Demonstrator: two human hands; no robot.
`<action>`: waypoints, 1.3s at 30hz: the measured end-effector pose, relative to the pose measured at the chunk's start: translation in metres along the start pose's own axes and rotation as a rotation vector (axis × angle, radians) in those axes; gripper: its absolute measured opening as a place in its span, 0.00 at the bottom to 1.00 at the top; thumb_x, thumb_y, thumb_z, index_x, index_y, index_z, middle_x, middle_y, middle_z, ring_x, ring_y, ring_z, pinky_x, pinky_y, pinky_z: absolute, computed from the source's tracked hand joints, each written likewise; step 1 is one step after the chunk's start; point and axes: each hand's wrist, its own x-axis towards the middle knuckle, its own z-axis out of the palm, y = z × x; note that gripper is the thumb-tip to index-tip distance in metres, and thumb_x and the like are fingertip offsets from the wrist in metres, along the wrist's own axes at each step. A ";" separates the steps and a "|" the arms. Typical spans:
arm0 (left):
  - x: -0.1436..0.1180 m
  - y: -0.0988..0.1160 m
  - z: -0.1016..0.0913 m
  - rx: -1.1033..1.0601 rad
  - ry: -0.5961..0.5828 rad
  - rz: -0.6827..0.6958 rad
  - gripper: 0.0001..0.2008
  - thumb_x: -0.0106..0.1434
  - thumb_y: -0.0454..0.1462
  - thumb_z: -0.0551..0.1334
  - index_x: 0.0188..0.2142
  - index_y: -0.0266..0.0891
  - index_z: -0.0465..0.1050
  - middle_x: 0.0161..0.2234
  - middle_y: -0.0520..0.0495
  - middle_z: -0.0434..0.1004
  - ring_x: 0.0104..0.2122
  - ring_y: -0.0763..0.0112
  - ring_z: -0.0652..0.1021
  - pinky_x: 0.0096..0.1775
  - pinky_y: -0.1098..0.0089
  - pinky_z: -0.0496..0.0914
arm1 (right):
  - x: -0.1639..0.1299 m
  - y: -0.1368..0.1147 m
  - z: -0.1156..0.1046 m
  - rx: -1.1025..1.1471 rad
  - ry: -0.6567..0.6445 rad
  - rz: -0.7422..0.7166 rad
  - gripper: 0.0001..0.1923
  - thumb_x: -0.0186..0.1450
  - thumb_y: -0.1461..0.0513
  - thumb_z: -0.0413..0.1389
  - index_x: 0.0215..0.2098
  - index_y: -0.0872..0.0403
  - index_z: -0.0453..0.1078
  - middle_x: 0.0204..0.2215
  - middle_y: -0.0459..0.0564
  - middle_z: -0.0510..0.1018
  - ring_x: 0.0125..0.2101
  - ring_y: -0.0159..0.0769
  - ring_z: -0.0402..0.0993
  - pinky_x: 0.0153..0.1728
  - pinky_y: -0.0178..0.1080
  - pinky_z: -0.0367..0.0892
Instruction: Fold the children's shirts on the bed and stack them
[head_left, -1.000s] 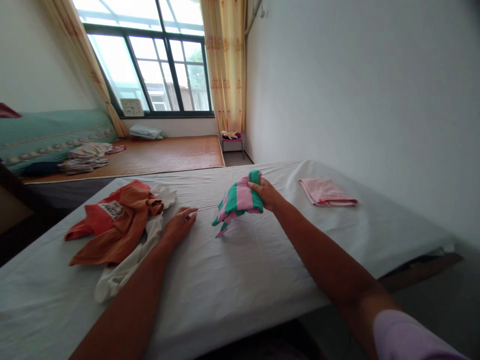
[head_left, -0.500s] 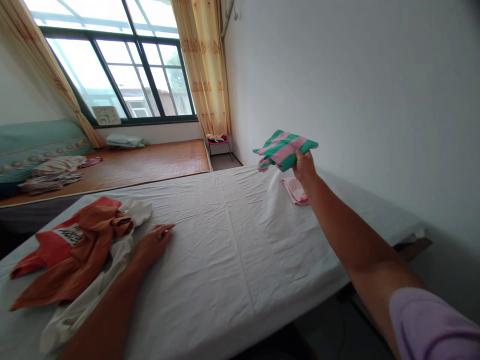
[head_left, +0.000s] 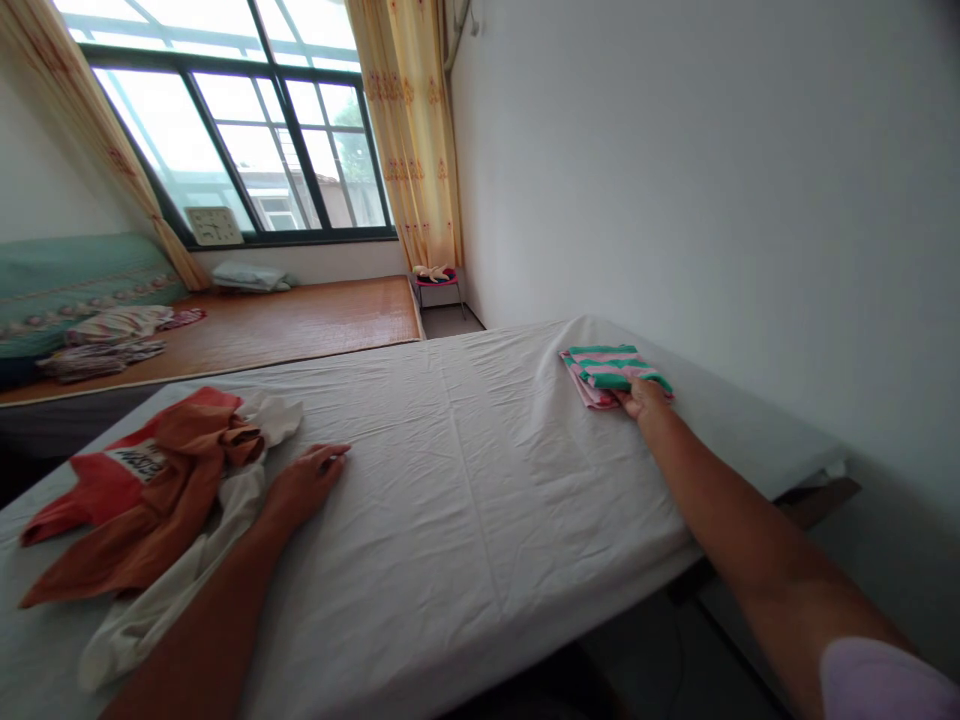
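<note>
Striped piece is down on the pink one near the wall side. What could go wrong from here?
The green-and-pink striped cloth sits skewed on the folded pink cloth; withdrawing the right hand could drag it off. The stack lies near the sheet's far corner and may slip. The left hand rests beside the unfolded orange garment.

A green and pink striped cloth (head_left: 611,365) is pressed by the right hand (head_left: 641,397) onto a folded pink cloth (head_left: 587,388). The left hand (head_left: 304,487) is laid flat on the white sheet (head_left: 465,480), beside an orange shirt (head_left: 142,490).
</note>
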 end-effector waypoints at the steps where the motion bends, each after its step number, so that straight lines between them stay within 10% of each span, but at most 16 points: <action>1: -0.001 0.001 0.000 -0.002 0.005 0.008 0.22 0.63 0.47 0.50 0.48 0.43 0.76 0.48 0.47 0.76 0.42 0.63 0.78 0.45 0.67 0.70 | -0.006 0.001 0.002 0.016 0.009 0.020 0.19 0.59 0.72 0.52 0.46 0.47 0.63 0.44 0.46 0.75 0.32 0.30 0.75 0.35 0.44 0.77; 7: -0.012 0.011 0.001 -0.040 0.038 0.033 0.18 0.64 0.41 0.52 0.47 0.44 0.77 0.46 0.46 0.77 0.44 0.63 0.77 0.49 0.65 0.69 | -0.072 0.025 0.016 -0.040 -0.137 0.212 0.08 0.63 0.70 0.48 0.34 0.54 0.66 0.33 0.50 0.77 0.29 0.31 0.77 0.29 0.34 0.77; 17: -0.024 0.009 -0.046 0.115 0.383 -0.092 0.17 0.64 0.36 0.54 0.50 0.40 0.73 0.51 0.41 0.73 0.53 0.56 0.69 0.54 0.59 0.64 | -0.212 0.061 0.097 -0.487 -1.011 0.407 0.13 0.61 0.64 0.59 0.45 0.51 0.72 0.51 0.53 0.76 0.31 0.27 0.76 0.26 0.28 0.71; 25: -0.045 -0.016 -0.094 0.247 0.664 -0.429 0.23 0.62 0.39 0.58 0.56 0.33 0.64 0.57 0.28 0.62 0.57 0.41 0.62 0.53 0.48 0.61 | -0.258 0.098 0.153 -0.569 -1.209 0.377 0.11 0.60 0.61 0.59 0.42 0.51 0.73 0.43 0.51 0.80 0.30 0.27 0.75 0.25 0.29 0.68; 30: -0.045 -0.034 -0.092 0.156 0.479 -0.519 0.19 0.63 0.39 0.54 0.52 0.35 0.70 0.50 0.30 0.71 0.48 0.45 0.73 0.46 0.52 0.66 | -0.260 0.123 0.156 -0.550 -1.213 0.366 0.09 0.59 0.61 0.59 0.39 0.52 0.73 0.38 0.50 0.80 0.27 0.27 0.74 0.22 0.27 0.66; 34: -0.036 -0.023 -0.095 0.062 0.576 -0.411 0.19 0.68 0.40 0.49 0.50 0.36 0.72 0.48 0.35 0.74 0.48 0.51 0.74 0.49 0.57 0.66 | -0.248 0.124 0.152 -0.536 -1.185 0.324 0.11 0.58 0.59 0.59 0.39 0.52 0.72 0.37 0.49 0.80 0.27 0.27 0.73 0.22 0.28 0.66; 39: -0.025 0.052 -0.076 -0.266 0.750 0.026 0.17 0.69 0.39 0.51 0.51 0.37 0.72 0.45 0.44 0.77 0.45 0.64 0.76 0.51 0.67 0.66 | -0.244 0.115 0.151 -0.484 -1.234 0.119 0.24 0.57 0.55 0.61 0.51 0.48 0.67 0.46 0.50 0.77 0.28 0.28 0.75 0.24 0.31 0.68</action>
